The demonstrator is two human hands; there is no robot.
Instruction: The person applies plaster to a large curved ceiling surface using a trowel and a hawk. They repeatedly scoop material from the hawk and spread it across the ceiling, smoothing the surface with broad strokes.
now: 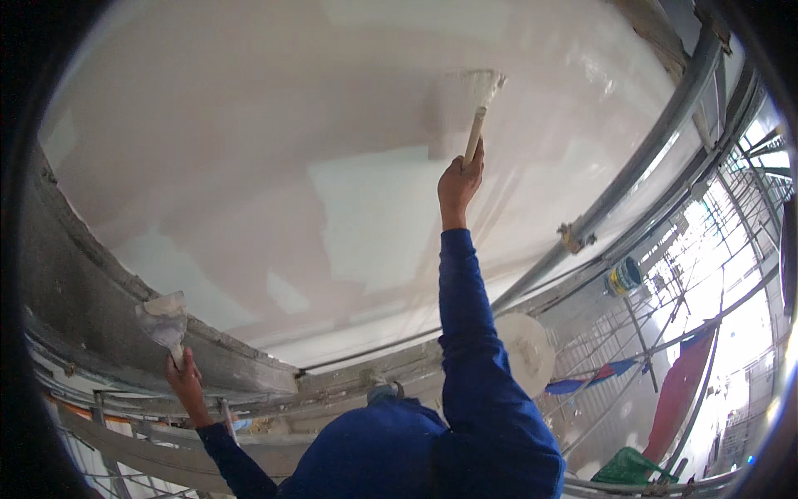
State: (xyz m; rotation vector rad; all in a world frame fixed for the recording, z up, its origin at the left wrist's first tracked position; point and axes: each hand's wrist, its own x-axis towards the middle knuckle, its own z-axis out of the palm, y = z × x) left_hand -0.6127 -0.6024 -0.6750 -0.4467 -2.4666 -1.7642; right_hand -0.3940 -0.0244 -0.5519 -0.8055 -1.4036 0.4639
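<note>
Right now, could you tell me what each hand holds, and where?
Right hand grips a wide trowel by its wooden handle; left hand grips a putty knife by its handle.

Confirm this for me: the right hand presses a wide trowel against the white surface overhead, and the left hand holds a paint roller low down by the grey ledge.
Not quite. The head view shows the left hand holding a small putty-smeared trowel, not a paint roller. The right hand does press the wide trowel against the white surface.
</note>
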